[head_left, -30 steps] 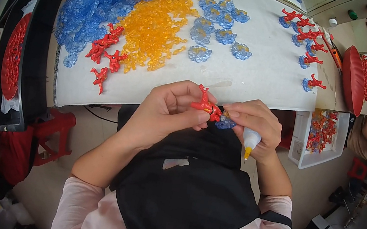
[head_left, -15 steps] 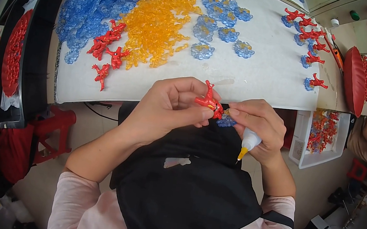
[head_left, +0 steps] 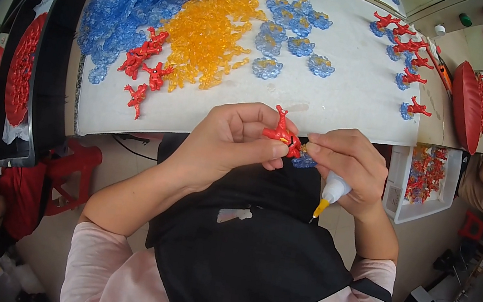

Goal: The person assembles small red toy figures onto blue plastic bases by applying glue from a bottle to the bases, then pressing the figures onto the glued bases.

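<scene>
Between the thumb and fingers of my left hand (head_left: pixel 238 134) is a small red plastic figurine (head_left: pixel 284 137), one limb pointing up. My right hand (head_left: pixel 356 163) pinches a clear blue base piece (head_left: pixel 303 161) against the figurine's lower right end. Tucked in the same hand is a white squeeze bottle (head_left: pixel 335 188) with a yellow tip and thin needle, which points down toward the black apron (head_left: pixel 243 259). My fingertips partly hide where figurine and base meet.
Ahead on the white-topped table (head_left: pixel 348 114) lie heaps of blue pieces (head_left: pixel 145 3) and yellow pieces (head_left: pixel 209 38), loose red figurines (head_left: pixel 136 99) and blue bases (head_left: pixel 301 46). Figurines on bases (head_left: pixel 414 77) line the right edge, beside a white bin (head_left: pixel 399 182). Other people sit at both sides.
Both hands have shifted slightly right, the right one a little more. The figurine and base stay together in my fingers, and the bottle still hangs from my right hand.
</scene>
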Demonstrator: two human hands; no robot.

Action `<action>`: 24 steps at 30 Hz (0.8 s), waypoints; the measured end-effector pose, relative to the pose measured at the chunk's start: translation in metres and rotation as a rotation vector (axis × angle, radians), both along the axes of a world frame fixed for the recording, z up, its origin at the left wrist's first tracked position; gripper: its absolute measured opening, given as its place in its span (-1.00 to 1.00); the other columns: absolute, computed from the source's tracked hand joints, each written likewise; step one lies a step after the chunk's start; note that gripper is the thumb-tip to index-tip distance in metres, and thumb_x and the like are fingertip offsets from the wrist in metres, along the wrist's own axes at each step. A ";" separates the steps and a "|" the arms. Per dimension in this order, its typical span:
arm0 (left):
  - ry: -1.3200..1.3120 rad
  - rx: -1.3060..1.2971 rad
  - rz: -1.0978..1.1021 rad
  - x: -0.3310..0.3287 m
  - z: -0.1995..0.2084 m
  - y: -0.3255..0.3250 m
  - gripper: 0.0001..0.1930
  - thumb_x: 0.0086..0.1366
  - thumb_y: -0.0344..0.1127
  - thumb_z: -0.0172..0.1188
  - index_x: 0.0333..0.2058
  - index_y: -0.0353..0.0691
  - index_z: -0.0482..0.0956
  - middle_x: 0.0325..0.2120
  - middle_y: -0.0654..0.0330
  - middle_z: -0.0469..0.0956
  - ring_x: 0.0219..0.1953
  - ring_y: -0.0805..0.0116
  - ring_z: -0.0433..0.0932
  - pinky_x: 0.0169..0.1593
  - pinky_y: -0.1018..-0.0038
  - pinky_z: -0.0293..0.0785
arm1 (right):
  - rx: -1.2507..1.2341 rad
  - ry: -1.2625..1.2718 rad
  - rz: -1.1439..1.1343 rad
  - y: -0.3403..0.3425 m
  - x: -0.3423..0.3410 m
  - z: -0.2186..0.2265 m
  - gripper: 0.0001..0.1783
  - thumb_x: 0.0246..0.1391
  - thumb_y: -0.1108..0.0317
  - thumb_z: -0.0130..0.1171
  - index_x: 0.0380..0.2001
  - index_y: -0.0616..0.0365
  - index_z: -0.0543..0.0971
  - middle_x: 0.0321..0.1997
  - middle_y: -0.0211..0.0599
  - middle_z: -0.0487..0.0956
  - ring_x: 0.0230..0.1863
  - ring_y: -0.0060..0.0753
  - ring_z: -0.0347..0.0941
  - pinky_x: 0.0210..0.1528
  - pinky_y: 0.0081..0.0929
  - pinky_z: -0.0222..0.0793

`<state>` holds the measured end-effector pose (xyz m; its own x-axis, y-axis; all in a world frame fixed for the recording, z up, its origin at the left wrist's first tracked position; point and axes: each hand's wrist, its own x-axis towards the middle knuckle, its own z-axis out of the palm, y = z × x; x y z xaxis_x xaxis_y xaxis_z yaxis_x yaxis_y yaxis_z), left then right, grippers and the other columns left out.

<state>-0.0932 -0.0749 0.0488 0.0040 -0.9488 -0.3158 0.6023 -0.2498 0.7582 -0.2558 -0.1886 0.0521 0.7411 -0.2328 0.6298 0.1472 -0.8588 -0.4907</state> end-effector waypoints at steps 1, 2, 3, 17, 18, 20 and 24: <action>0.021 -0.011 -0.010 0.000 0.000 0.000 -0.81 0.06 -0.49 0.11 -0.30 -0.36 0.42 -0.44 0.16 0.49 -0.50 0.54 0.46 -0.36 0.65 0.44 | 0.015 0.005 0.024 -0.001 0.000 0.003 -0.76 -0.40 0.53 0.21 -0.49 0.26 0.53 -0.46 -0.19 0.50 -0.51 -0.31 0.44 -0.50 -0.55 0.36; 0.021 -0.013 -0.011 0.001 0.000 -0.001 -0.81 0.06 -0.49 0.11 -0.30 -0.36 0.42 -0.44 0.16 0.49 -0.50 0.54 0.46 -0.36 0.65 0.44 | 0.031 0.010 0.049 -0.002 -0.001 0.004 -0.77 -0.40 0.52 0.19 -0.49 0.26 0.53 -0.46 -0.19 0.50 -0.51 -0.31 0.44 -0.51 -0.56 0.36; 0.049 0.026 -0.040 0.003 0.001 -0.002 -0.79 0.07 -0.47 0.11 -0.27 -0.37 0.42 -0.43 0.16 0.50 -0.50 0.54 0.47 -0.35 0.65 0.44 | 0.029 0.009 0.048 -0.003 -0.001 0.004 -0.77 -0.40 0.52 0.19 -0.49 0.26 0.53 -0.46 -0.19 0.50 -0.51 -0.31 0.44 -0.51 -0.56 0.36; 0.055 0.164 -0.177 0.008 0.003 -0.011 -0.73 0.09 -0.42 0.11 -0.20 -0.38 0.43 -0.43 0.14 0.51 -0.49 0.52 0.51 -0.34 0.67 0.48 | -0.084 0.072 0.131 -0.006 -0.005 0.007 -0.73 -0.44 0.56 0.13 -0.48 0.29 0.50 -0.49 -0.21 0.47 -0.52 -0.31 0.41 -0.53 -0.54 0.35; 0.025 0.167 -0.187 0.007 0.004 -0.013 -0.73 0.09 -0.42 0.11 -0.20 -0.37 0.43 -0.43 0.13 0.51 -0.49 0.52 0.51 -0.35 0.67 0.48 | -0.083 0.073 0.130 -0.007 -0.005 0.008 -0.73 -0.44 0.56 0.13 -0.48 0.29 0.50 -0.49 -0.21 0.47 -0.52 -0.31 0.41 -0.53 -0.54 0.35; -0.005 0.170 -0.196 0.006 0.004 -0.015 -0.72 0.10 -0.42 0.11 -0.19 -0.37 0.42 -0.43 0.13 0.51 -0.49 0.53 0.51 -0.35 0.68 0.47 | -0.071 0.142 0.163 -0.009 -0.006 0.011 -0.72 -0.45 0.56 0.13 -0.47 0.29 0.49 -0.48 -0.22 0.46 -0.50 -0.31 0.41 -0.52 -0.54 0.35; -0.014 0.167 -0.199 0.004 0.003 -0.018 -0.71 0.10 -0.42 0.11 -0.18 -0.37 0.42 -0.41 0.13 0.51 -0.47 0.52 0.50 -0.33 0.67 0.47 | -0.065 0.183 0.146 -0.011 -0.008 0.013 -0.72 -0.46 0.54 0.13 -0.47 0.28 0.49 -0.47 -0.24 0.46 -0.48 -0.31 0.41 -0.50 -0.53 0.34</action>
<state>-0.0894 -0.0925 0.0515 -0.1725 -0.8658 -0.4698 0.5184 -0.4853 0.7041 -0.2639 -0.1998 0.0654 0.8668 -0.0784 0.4925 0.1858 -0.8658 -0.4647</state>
